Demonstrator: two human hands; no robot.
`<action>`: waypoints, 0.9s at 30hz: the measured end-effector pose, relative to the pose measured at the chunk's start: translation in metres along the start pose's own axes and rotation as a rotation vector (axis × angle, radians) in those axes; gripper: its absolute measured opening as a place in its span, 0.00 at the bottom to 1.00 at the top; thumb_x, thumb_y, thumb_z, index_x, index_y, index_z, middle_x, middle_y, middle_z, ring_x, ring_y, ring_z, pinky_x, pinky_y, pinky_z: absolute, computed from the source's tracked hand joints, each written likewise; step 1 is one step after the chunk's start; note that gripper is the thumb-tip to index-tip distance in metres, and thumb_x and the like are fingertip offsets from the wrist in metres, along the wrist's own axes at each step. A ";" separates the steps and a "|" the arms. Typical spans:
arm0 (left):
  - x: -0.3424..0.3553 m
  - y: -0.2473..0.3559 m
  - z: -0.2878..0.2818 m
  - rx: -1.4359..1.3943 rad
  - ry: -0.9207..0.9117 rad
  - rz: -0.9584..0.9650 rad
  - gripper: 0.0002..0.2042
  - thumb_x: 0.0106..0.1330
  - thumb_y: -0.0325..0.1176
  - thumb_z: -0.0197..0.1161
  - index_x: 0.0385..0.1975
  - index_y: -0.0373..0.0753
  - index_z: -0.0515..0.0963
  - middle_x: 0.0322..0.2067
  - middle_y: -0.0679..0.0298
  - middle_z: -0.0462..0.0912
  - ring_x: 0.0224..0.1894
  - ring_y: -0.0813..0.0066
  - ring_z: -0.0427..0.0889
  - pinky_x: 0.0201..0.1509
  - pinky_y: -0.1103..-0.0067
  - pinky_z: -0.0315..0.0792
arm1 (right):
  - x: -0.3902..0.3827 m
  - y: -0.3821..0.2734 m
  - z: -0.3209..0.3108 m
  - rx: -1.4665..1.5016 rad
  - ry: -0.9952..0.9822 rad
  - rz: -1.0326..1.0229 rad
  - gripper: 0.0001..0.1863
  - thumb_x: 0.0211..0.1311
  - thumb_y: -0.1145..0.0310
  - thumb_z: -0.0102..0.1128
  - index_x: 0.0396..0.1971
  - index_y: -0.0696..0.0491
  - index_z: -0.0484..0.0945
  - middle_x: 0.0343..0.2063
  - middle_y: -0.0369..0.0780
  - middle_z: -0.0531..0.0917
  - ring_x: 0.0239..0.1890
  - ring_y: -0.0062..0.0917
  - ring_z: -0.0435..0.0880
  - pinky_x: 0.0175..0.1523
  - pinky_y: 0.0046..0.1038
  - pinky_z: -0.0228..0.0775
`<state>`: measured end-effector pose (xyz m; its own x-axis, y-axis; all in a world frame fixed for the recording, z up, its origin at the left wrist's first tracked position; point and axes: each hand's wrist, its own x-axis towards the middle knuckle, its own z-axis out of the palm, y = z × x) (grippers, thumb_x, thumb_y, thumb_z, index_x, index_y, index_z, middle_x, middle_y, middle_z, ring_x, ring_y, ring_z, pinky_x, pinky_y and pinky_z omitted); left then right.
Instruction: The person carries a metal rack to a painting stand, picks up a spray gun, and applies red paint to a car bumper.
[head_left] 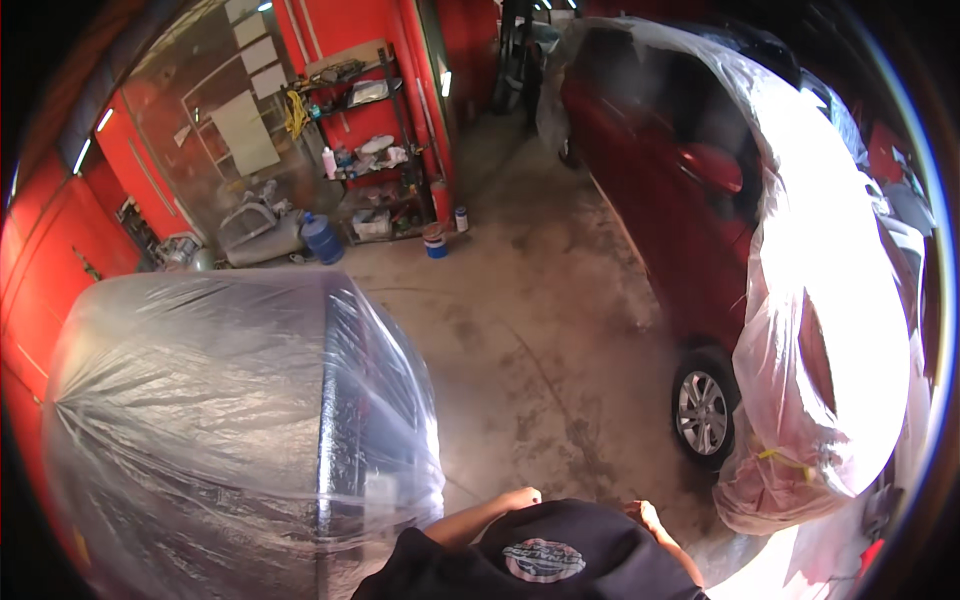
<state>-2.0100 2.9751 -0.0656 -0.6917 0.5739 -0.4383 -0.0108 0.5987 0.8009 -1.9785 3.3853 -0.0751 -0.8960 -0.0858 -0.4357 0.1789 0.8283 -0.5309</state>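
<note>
My left hand [517,501] is just past the front of my dark shirt, its fingers curled and partly hidden; what is in it, if anything, I cannot make out. My right hand [645,517] is on the other side of the shirt, also curled, its contents hidden. A car under clear, crinkled plastic sheeting [200,400] is beside me on the left. On my right stands a dark red car [650,200] with a silver wheel [702,412], partly draped in pale plastic film [820,330] that bunches low near that wheel.
A concrete floor [540,330] runs between the cars. At the back are a cluttered shelf [385,115], a blue water jug [320,240], a grey tank [260,245] and a small bucket [435,240]. Red walls [140,150] surround a dirty panel with pale sheets [243,130].
</note>
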 end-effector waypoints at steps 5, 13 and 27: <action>0.016 -0.020 0.012 -0.072 -0.018 0.079 0.13 0.60 0.38 0.62 0.29 0.31 0.83 0.29 0.46 0.85 0.29 0.60 0.83 0.35 0.65 0.74 | -0.016 0.017 -0.004 0.082 0.022 0.031 0.18 0.62 0.58 0.51 0.30 0.54 0.85 0.32 0.53 0.85 0.39 0.48 0.88 0.43 0.45 0.79; 0.032 -0.042 0.036 -0.042 -0.116 -0.034 0.15 0.65 0.42 0.61 0.38 0.35 0.84 0.27 0.55 0.86 0.28 0.62 0.83 0.30 0.64 0.76 | -0.047 0.004 -0.004 0.080 0.071 0.010 0.17 0.60 0.58 0.52 0.30 0.54 0.86 0.33 0.52 0.86 0.40 0.46 0.88 0.47 0.43 0.80; 0.060 0.009 0.023 0.011 -0.423 -0.310 0.16 0.63 0.49 0.64 0.36 0.42 0.83 0.20 0.63 0.78 0.19 0.72 0.75 0.19 0.67 0.74 | -0.142 0.026 0.025 0.231 0.187 0.303 0.18 0.49 0.73 0.57 0.41 0.52 0.88 0.35 0.51 0.88 0.40 0.41 0.89 0.49 0.33 0.81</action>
<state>-2.0356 3.0280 -0.0936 -0.3055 0.5432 -0.7820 -0.1593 0.7805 0.6045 -1.8362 3.4053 -0.0457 -0.8435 0.2620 -0.4689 0.5127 0.6532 -0.5572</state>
